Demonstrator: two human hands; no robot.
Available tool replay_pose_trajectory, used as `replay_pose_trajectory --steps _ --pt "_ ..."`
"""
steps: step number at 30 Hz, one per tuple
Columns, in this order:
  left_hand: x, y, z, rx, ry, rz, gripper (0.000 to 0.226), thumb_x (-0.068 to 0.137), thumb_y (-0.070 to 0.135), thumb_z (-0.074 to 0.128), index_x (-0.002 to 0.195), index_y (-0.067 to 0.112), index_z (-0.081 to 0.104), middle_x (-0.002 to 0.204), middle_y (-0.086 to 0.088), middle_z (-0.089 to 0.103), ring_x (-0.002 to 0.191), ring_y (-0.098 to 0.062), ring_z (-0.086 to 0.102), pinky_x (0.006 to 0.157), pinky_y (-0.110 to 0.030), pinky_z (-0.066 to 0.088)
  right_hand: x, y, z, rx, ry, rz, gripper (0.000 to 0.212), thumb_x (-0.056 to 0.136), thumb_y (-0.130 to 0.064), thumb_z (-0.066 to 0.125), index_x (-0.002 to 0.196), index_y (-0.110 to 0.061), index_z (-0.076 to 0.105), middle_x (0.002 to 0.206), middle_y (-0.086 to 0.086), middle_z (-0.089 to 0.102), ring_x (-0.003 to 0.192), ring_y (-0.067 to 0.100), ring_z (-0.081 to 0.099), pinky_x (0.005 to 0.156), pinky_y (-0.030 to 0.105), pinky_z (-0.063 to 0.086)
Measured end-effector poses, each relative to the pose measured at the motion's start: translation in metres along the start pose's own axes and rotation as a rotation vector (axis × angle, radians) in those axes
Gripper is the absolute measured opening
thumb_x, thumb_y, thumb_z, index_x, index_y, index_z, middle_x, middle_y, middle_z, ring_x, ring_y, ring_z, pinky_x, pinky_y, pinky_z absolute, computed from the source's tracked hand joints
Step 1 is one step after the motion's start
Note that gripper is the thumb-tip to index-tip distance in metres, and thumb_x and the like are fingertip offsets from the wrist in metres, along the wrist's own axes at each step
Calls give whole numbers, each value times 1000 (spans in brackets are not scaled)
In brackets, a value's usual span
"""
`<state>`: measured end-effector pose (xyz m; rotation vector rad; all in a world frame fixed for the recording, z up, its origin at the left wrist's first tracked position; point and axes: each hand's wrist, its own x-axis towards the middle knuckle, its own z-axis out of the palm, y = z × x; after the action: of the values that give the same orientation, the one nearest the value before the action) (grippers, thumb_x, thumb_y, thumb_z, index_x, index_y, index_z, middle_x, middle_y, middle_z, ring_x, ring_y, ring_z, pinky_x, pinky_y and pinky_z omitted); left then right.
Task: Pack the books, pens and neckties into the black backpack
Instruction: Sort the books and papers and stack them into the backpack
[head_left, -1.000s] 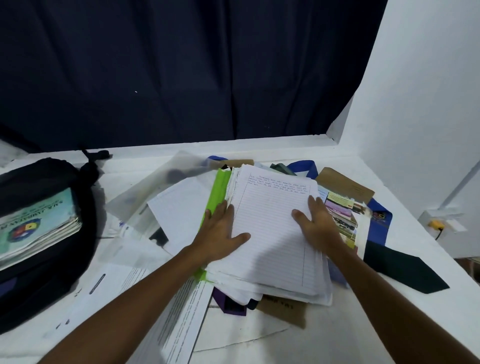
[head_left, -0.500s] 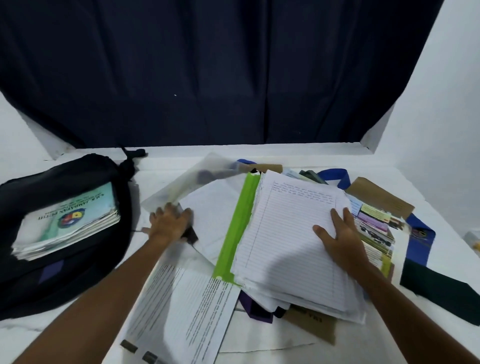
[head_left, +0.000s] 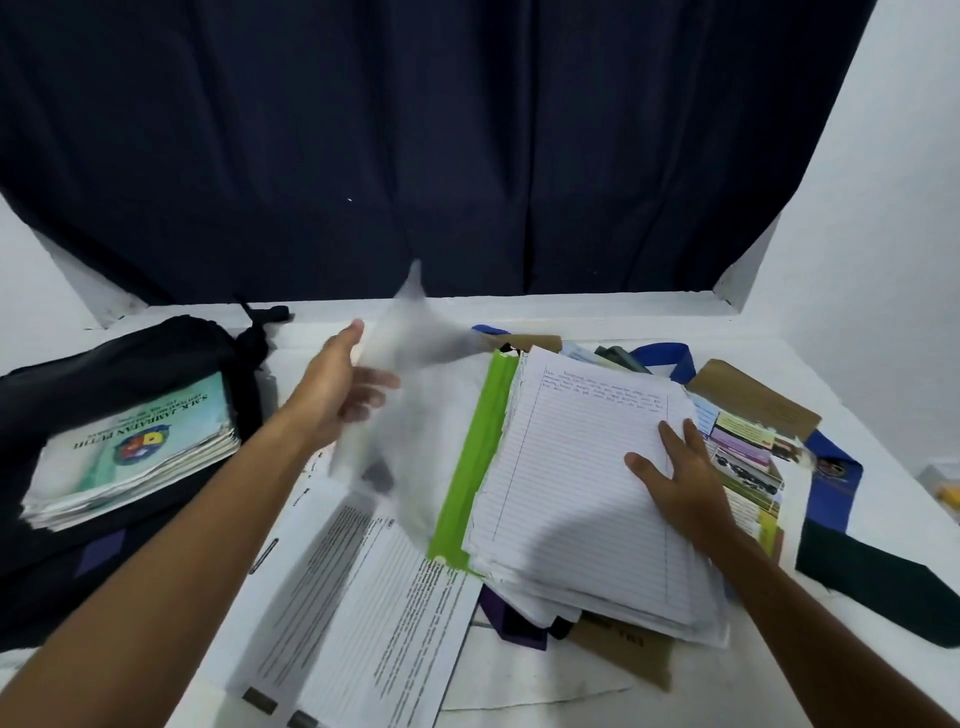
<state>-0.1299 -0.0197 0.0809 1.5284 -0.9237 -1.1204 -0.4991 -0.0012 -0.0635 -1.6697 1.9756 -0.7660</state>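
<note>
My left hand (head_left: 345, 387) is lifted above the white table (head_left: 597, 314), fingers curled round the edge of a translucent plastic sleeve (head_left: 410, 358) that is blurred and raised off the papers, its upper corner standing up against the dark curtain (head_left: 467, 145). My right hand (head_left: 680, 480) lies flat on the stack of lined paper (head_left: 571, 483), fingers straight and spread, pressing on its right edge without gripping anything. The top sheet has a few handwritten lines near its far end. A green folder (head_left: 475, 462) shows as a long strip along the left side of that stack, tucked under it.

The black backpack (head_left: 130, 374) lies open at the left of the table, well apart from the stack, and a pile of books (head_left: 130, 452) with a pale green cover sits in its mouth. A printed sheet (head_left: 363, 613) lies near me between the backpack and the stack. Right of the stack I see colourful leaflets (head_left: 748, 457), a brown envelope (head_left: 753, 397), a blue necktie (head_left: 831, 483) and a dark green necktie (head_left: 883, 577) running off toward the right edge. A purple necktie (head_left: 511, 621) pokes out from under the near end of the stack. I cannot make out any pens; a dark shape inside the sleeve is too blurred to name
</note>
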Motion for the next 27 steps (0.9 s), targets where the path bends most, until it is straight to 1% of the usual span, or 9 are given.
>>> replay_pose_trajectory --steps 2,5,9,11,14,16,19,23,27 --pt "-28 13 29 -108 -158 15 32 99 53 36 107 25 49 68 -13 71 39 -17 45 41 -22 26 0 -2 -3 73 -13 26 69 93 -53 48 151 -22 28 162 -2 5 148 24 9 117 45 13" --pt "-60 11 77 -47 -392 42 45 100 57 29 114 24 56 79 -16 73 46 -19 53 43 -25 27 1 -5 -10 190 26 76 58 97 -53 40 146 -23 39 161 -3 14 148 22 10 119 47 8" --pt "-74 -5 118 101 -686 -17 55 99 61 24 125 22 53 91 -13 75 75 -29 70 54 -29 47 1 -15 -22 492 107 88 45 100 -50 35 129 -24 57 146 6 45 137 25 37 116 44 24" --pt "-60 -21 122 172 -582 138 46 100 55 32 118 22 59 96 -10 75 85 -27 70 66 -32 50 -2 -24 -28 816 104 173 56 84 -76 39 111 -34 66 137 -2 55 129 22 47 115 46 26" --pt "-30 -57 114 502 -267 493 34 96 46 45 110 24 66 105 -1 72 103 -24 63 91 -38 49 -1 -20 -31 900 102 243 72 84 -75 35 135 -28 50 148 -1 44 130 20 42 113 42 24" --pt "-20 -81 110 769 -224 540 41 97 43 44 128 22 59 128 -5 62 122 -30 50 100 -41 42 -9 -21 -30 720 133 175 70 87 -70 38 143 -28 39 153 0 36 130 19 40 113 42 25" --pt "-23 -103 113 955 -260 529 55 94 49 35 143 24 44 147 -1 45 133 -30 37 105 -40 31 -24 -18 -22 91 41 -144 65 90 -67 29 149 -40 24 161 -2 9 149 24 2 118 49 4" --pt "-27 -113 127 767 -231 553 58 91 37 57 144 19 41 145 -6 42 130 -27 39 106 -33 31 -27 -13 -7 -261 -36 -111 72 87 -70 39 150 -41 21 161 6 -13 146 33 -15 116 54 1" --pt "-25 -90 132 480 -130 267 70 83 26 73 143 20 37 123 -5 54 101 -17 53 85 -25 41 -29 0 -12 32 152 187 88 79 -60 66 149 -26 25 155 12 25 140 35 24 109 55 30"
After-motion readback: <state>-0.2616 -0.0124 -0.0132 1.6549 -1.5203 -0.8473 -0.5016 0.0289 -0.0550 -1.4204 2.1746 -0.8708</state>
